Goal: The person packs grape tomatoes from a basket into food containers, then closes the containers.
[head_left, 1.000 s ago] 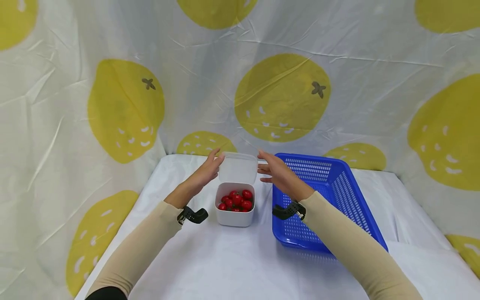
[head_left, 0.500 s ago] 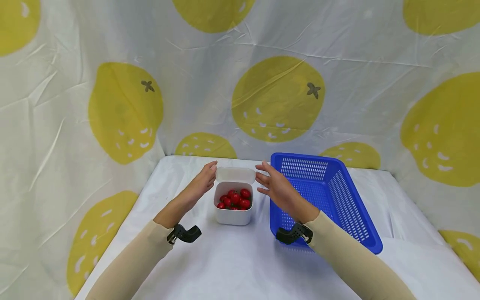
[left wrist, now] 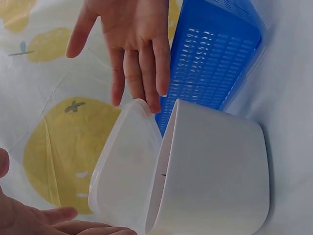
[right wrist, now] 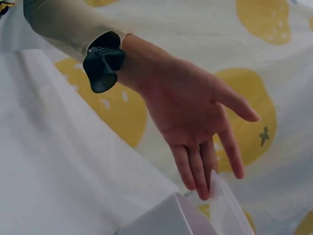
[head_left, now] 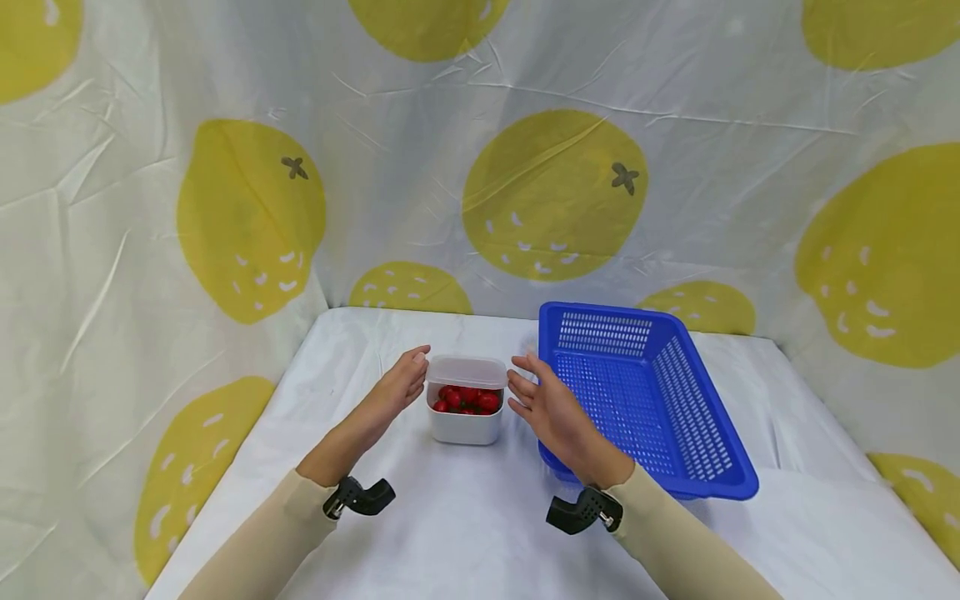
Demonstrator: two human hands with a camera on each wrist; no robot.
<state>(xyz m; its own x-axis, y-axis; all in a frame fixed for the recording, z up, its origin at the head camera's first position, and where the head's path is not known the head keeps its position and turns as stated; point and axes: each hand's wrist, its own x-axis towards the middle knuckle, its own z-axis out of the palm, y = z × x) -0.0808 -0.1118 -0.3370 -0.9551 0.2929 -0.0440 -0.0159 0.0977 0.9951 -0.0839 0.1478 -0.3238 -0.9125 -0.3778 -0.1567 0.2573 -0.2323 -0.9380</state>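
A small white box (head_left: 465,430) holds several cherry tomatoes (head_left: 453,400). Its translucent lid (head_left: 467,372) slants forward over the rear part of the opening, tilted rather than flat. My left hand (head_left: 390,393) is at the lid's left side with straight fingers; in the right wrist view, the fingertips of that hand (right wrist: 190,105) touch the lid's edge. On the other side, my right hand (head_left: 553,410) has its fingers extended by the lid's right edge. In the left wrist view, the fingertips of the right hand (left wrist: 134,44) meet the lid's corner.
A blue perforated plastic basket (head_left: 611,404) stands to the right of the box, partly behind my right hand. White cloth (head_left: 450,517) covers the table. A lemon-print curtain (head_left: 405,183) hangs behind and to the left.
The lid has swung from upright behind the box down and toward me, partly covering the tomatoes. Both hands have come lower and nearer along with it.
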